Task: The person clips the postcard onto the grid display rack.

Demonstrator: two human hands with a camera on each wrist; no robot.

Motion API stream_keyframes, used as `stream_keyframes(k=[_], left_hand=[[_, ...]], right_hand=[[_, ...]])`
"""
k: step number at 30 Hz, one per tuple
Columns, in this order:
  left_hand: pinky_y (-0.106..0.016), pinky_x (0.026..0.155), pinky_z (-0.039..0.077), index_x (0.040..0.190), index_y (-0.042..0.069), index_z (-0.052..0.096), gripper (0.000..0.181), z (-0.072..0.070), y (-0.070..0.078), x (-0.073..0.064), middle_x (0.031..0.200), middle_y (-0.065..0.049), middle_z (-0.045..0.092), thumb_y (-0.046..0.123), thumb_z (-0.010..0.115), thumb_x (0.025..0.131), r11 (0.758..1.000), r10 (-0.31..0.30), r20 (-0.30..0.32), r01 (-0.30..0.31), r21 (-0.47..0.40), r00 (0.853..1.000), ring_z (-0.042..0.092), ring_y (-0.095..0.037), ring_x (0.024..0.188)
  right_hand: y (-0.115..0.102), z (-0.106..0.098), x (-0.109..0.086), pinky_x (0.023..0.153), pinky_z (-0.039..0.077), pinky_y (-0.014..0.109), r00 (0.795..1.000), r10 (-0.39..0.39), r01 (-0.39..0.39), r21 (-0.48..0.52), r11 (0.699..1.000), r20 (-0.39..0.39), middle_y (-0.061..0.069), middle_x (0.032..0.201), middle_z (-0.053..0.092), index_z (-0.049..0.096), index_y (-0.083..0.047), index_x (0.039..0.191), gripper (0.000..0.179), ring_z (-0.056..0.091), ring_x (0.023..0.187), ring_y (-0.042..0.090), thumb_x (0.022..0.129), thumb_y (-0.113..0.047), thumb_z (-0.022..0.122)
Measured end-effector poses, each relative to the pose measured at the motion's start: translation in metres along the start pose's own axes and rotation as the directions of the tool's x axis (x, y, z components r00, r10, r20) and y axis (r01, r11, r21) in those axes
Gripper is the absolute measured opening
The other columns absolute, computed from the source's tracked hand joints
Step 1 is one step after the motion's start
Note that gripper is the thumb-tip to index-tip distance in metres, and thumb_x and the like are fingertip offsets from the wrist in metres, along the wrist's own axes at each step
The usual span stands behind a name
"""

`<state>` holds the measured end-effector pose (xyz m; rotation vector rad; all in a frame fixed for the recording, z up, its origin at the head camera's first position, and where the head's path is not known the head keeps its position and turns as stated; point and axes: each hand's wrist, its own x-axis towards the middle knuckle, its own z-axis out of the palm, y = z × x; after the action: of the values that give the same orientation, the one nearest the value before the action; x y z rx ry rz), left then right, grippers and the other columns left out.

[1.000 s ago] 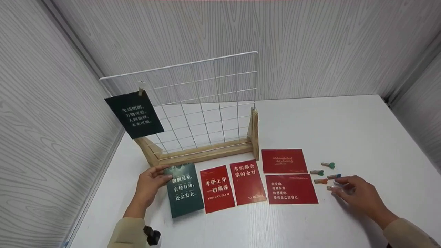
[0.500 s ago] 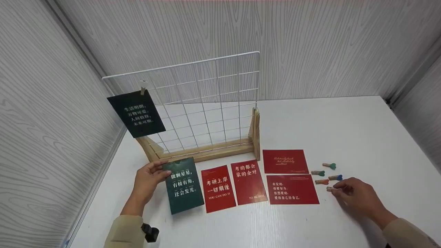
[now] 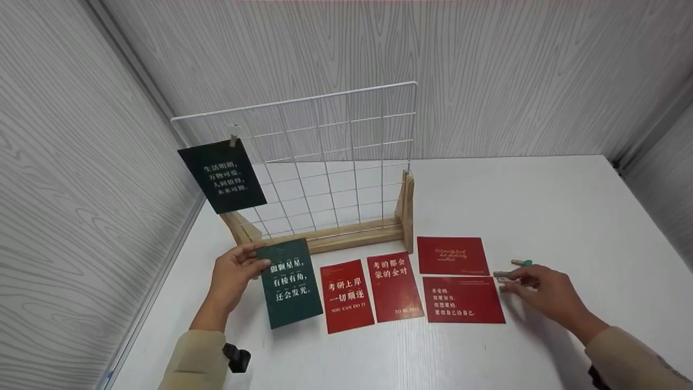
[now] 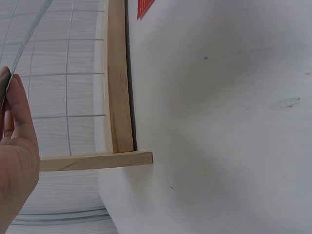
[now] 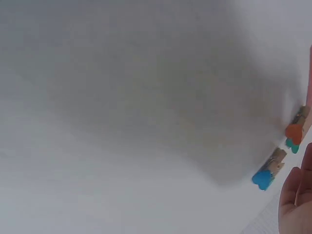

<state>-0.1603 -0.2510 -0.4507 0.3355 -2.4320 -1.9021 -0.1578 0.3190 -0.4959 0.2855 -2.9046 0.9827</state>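
My left hand [image 3: 235,276] pinches the upper left edge of a dark green card [image 3: 289,290] with white writing, thumb in front. The card is raised and tilted in front of the wire grid rack [image 3: 335,179]. In the left wrist view its thin edge [image 4: 27,41] shows between thumb and fingers. My right hand [image 3: 549,295] has thumb and fingertips together around a small wooden clip [image 3: 503,288], mostly hidden by the fingers. Close by lie green clips [image 3: 503,274], and the right wrist view shows a blue heart clip [image 5: 263,178] and an orange heart clip [image 5: 294,132].
Another dark green card [image 3: 224,176] hangs from a clip on the rack's left side. Two upright red cards [image 3: 347,297] [image 3: 395,287] and two sideways red cards [image 3: 453,255] [image 3: 464,299] lie before and beside the rack's wooden base [image 3: 346,235].
My left hand has lifted the green card from the table, tilting it up toward the rack. My right hand has moved left and slightly away from me, over the other clips.
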Motion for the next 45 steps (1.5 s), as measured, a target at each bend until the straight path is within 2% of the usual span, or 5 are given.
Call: stream_keyframes(k=[8,16,29,36,45], left_hand=[[-0.023,0.082,0.052,0.124,0.003,0.06,0.042,-0.001,0.01,0.0,0.109,-0.013,0.064,-0.001,0.07,0.084,1.0,0.024,-0.01,-0.024,-0.009,1.0,0.065,-0.016,0.093],[-0.027,0.081,0.053,0.123,-0.002,0.058,0.043,0.001,0.025,0.001,0.107,-0.013,0.064,-0.004,0.07,0.083,0.996,0.067,-0.012,-0.067,-0.061,0.998,0.065,-0.013,0.09],[-0.026,0.082,0.053,0.121,-0.002,0.06,0.041,0.002,0.046,0.0,0.107,-0.014,0.064,-0.004,0.071,0.082,0.99,0.119,-0.042,-0.122,-0.076,0.992,0.065,-0.014,0.091],[-0.026,0.084,0.052,0.12,-0.001,0.061,0.04,0.0,0.055,0.001,0.108,-0.013,0.063,-0.005,0.071,0.081,0.983,0.163,-0.051,-0.166,-0.073,0.985,0.063,-0.016,0.094],[-0.027,0.083,0.052,0.121,-0.002,0.06,0.041,-0.002,0.066,0.002,0.108,-0.014,0.063,-0.005,0.071,0.081,0.977,0.193,-0.066,-0.198,-0.075,0.979,0.062,-0.016,0.094]], right_hand=[[-0.032,0.014,0.022,0.06,0.055,0.025,0.999,-0.036,0.032,0.126,0.991,0.03,0.007,0.097,0.066,0.068,-0.009,0.101,0.018,0.067,0.078,0.021,0.083,-0.009,0.074],[-0.068,0.026,0.046,0.077,0.055,0.043,0.995,-0.099,0.094,0.143,0.985,0.028,0.001,0.097,0.068,0.065,-0.016,0.103,0.017,0.066,0.087,0.023,0.087,-0.017,0.071],[-0.131,0.041,0.08,0.068,0.055,0.029,0.982,-0.184,0.167,0.258,0.951,0.041,-0.003,0.089,0.068,0.07,-0.015,0.101,0.014,0.064,0.079,0.016,0.089,-0.021,0.069],[-0.159,0.051,0.094,0.069,0.055,0.027,0.949,-0.315,0.298,0.283,0.911,0.014,0.001,0.092,0.067,0.071,-0.007,0.1,0.016,0.064,0.079,0.014,0.089,-0.018,0.068],[-0.194,0.061,0.103,0.07,0.054,0.028,0.926,-0.376,0.346,0.319,0.882,0.037,-0.003,0.095,0.066,0.073,-0.01,0.102,0.017,0.061,0.079,0.012,0.089,-0.02,0.068]])
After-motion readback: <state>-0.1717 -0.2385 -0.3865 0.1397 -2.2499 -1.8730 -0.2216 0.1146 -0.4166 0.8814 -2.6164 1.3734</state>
